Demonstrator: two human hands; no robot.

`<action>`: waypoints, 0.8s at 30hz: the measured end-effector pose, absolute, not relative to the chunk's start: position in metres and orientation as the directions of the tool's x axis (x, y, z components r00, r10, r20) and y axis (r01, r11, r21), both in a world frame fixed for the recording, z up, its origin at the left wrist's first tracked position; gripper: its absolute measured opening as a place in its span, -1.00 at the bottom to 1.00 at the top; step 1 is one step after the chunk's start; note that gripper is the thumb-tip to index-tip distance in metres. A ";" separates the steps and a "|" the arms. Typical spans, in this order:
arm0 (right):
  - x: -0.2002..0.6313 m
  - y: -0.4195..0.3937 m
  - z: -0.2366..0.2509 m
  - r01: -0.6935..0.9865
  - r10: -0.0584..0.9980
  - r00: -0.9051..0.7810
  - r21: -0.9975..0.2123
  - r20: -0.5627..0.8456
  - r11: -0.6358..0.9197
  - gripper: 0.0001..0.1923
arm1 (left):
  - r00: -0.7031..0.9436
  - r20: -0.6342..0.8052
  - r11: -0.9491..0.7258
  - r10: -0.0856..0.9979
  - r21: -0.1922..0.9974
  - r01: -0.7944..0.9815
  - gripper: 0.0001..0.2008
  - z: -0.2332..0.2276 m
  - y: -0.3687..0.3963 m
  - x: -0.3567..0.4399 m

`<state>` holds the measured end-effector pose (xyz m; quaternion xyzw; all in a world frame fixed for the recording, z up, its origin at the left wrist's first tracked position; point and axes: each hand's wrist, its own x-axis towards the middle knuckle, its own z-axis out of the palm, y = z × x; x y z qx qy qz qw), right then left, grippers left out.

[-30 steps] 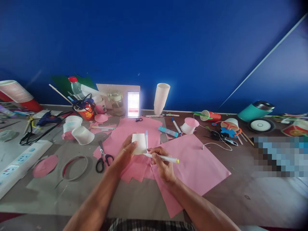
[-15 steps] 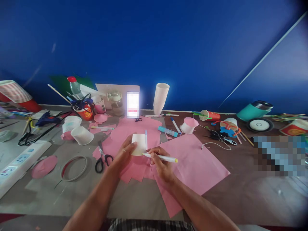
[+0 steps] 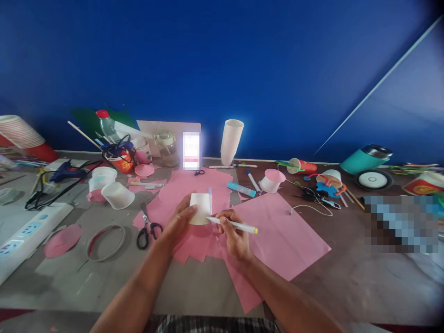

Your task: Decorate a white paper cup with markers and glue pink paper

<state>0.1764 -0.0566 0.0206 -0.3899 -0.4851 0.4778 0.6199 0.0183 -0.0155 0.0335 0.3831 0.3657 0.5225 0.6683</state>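
Observation:
My left hand [image 3: 183, 215] is closed around a white paper cup [image 3: 200, 208], with the thumb on its near side. In my right hand [image 3: 234, 233] is a white marker [image 3: 239, 225] with a yellow end pointing right; its tip meets or nearly meets the cup's lower right side. A thin bluish-white stick-like thing stands at the cup's right edge, and I cannot make out what it is. Below both hands lie pink paper sheets [image 3: 277, 236]. Black-handled scissors [image 3: 147, 229] rest left of my left hand.
Nearby are a glue stick [image 3: 242, 189], a blue marker [image 3: 253, 181] and a pink-topped cup [image 3: 272, 181]. A tape roll [image 3: 106, 243] and power strip [image 3: 27, 236] lie left. Stacked cups [image 3: 231, 141] and a lit phone [image 3: 191, 151] stand by the wall. A green tumbler [image 3: 367, 159] lies right.
The marker's tip has moved slightly up along the cup's right side, with my right hand following. My left hand keeps the cup in nearly the same place.

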 end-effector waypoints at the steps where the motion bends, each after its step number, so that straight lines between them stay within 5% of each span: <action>1: 0.177 -0.057 0.020 -0.229 0.974 0.066 -0.947 0.216 0.225 -0.72 | 0.194 -0.083 0.159 0.977 0.896 -0.415 -0.57 0.033 -0.016 0.018; 13: 0.175 -0.058 0.021 -0.146 0.981 0.052 -0.970 0.188 0.194 -0.77 | 0.214 -0.094 0.179 0.972 0.888 -0.423 -0.50 0.034 -0.015 0.017; 18: 0.174 -0.057 0.025 -0.269 0.981 0.140 -0.948 0.134 0.168 -0.75 | 0.230 -0.080 0.177 0.970 0.881 -0.439 -0.50 0.033 -0.015 0.017; 24: 0.176 -0.056 0.022 -0.310 0.992 0.058 -0.942 0.113 0.126 -0.75 | 0.242 -0.071 0.176 0.968 0.877 -0.447 -0.52 0.032 -0.014 0.016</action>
